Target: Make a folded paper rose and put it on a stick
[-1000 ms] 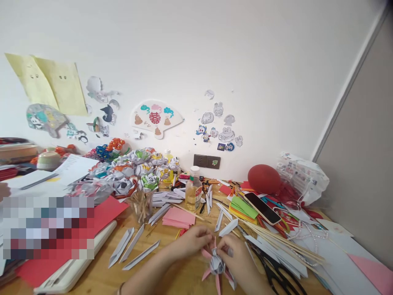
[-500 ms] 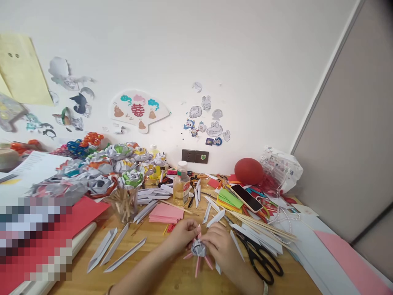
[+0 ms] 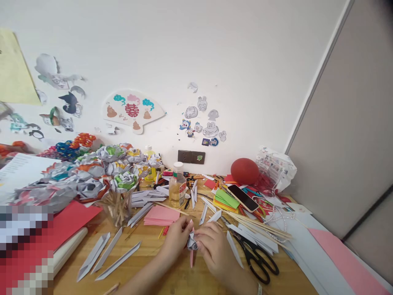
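Note:
Between my two hands is a small folded paper flower [image 3: 192, 242], grey-white in the middle with pink strips; one strip points down toward me. My left hand [image 3: 178, 234] pinches it from the left and top. From the right, my right hand [image 3: 211, 245] closes its fingers on the same piece, hiding much of it. Just beyond my left hand lies a stack of pink paper [image 3: 161, 215]. Black-handled scissors [image 3: 256, 258] rest on the table to the right of my right hand.
Folded white strips [image 3: 118, 260] lie at left on the wooden table. A bottle of yellowish liquid [image 3: 177, 190] and a cup of sticks [image 3: 117, 209] stand behind. Many paper flowers [image 3: 92, 184] fill the back left. A phone [image 3: 243, 197] and wooden sticks [image 3: 258, 225] lie at right.
The view has turned slightly right, so everything sits further left. My hands have closed in around the flower, and fewer of its pink strips show.

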Demonstrator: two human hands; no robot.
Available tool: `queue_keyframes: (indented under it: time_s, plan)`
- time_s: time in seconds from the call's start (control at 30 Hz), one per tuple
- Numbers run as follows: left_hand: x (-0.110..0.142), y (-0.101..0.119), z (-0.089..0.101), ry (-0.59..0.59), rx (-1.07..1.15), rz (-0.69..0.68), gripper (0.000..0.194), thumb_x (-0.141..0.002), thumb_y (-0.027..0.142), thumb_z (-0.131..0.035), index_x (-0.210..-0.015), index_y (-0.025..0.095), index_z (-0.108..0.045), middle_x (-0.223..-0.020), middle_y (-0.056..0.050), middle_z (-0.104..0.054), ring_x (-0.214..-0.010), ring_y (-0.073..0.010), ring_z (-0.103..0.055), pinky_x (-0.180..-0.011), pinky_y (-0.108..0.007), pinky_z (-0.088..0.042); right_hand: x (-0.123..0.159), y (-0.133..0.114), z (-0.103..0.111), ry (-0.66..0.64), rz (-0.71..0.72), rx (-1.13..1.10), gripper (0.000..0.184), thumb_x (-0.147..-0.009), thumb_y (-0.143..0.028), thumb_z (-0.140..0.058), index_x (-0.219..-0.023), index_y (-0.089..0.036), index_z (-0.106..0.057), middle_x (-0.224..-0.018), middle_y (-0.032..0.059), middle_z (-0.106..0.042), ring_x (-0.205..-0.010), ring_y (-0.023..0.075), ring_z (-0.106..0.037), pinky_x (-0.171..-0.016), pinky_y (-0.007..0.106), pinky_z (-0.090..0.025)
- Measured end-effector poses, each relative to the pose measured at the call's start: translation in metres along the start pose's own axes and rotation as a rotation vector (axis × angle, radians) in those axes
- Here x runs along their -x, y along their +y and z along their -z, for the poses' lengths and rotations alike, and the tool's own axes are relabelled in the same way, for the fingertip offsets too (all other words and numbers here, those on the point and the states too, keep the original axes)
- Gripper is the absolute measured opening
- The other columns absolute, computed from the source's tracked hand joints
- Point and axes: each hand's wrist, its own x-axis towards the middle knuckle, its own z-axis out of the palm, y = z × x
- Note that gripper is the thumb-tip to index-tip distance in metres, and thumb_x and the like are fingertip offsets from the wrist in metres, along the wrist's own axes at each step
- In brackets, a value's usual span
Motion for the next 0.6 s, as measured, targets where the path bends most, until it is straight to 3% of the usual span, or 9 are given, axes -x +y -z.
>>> queue_keyframes:
  time_s: [0.27, 0.37, 0.47, 0.6]
  plan:
    - [0.002, 0.001, -0.002, -0.04, -0.072, -0.013, 0.026, -0.071, 0.043, -0.048, -0.058, 0.02, -0.049, -0.055, 0.004, -0.047, -0.055, -0.0152, -0.045, -0.054, -0.024, -0.034, 0.005, 0.001, -0.007, 0.097, -0.207, -0.178, 0.016, -0.088, -0.016, -0.044, -0.098, -0.02, -0.056, -0.095, 0.0062, -0.061, -0.089, 0.0188, -0.058, -0.077, 0.03, -0.047]
    - [0.005, 0.003, -0.002, -0.024, -0.118, -0.006, 0.019, -0.07, 0.035, -0.048, -0.057, 0.02, -0.049, -0.054, 0.004, -0.048, -0.055, -0.0153, -0.045, -0.053, -0.024, -0.031, 0.004, 0.004, -0.008, 0.074, -0.287, -0.222, 0.02, -0.083, -0.011, -0.049, -0.101, -0.019, -0.056, -0.093, 0.0048, -0.061, -0.085, 0.0174, -0.059, -0.075, 0.028, -0.048]
    - [0.007, 0.006, -0.002, 0.004, -0.15, -0.001, 0.019, -0.07, 0.033, -0.048, -0.056, 0.021, -0.047, -0.053, 0.004, -0.047, -0.055, -0.0153, -0.045, -0.052, -0.024, -0.03, 0.001, 0.008, -0.003, -0.016, -0.273, -0.149, 0.017, -0.08, -0.009, -0.055, -0.091, -0.02, -0.061, -0.089, 0.0028, -0.063, -0.083, 0.0172, -0.059, -0.076, 0.028, -0.046]
    - [0.007, 0.01, -0.002, 0.023, -0.165, -0.011, 0.021, -0.07, 0.033, -0.048, -0.053, 0.022, -0.044, -0.051, 0.005, -0.044, -0.052, -0.0142, -0.042, -0.053, -0.024, -0.03, 0.001, 0.011, 0.002, -0.099, -0.157, -0.014, 0.015, -0.085, -0.011, -0.053, -0.077, -0.019, -0.063, -0.081, 0.0022, -0.066, -0.08, 0.017, -0.058, -0.072, 0.027, -0.044]
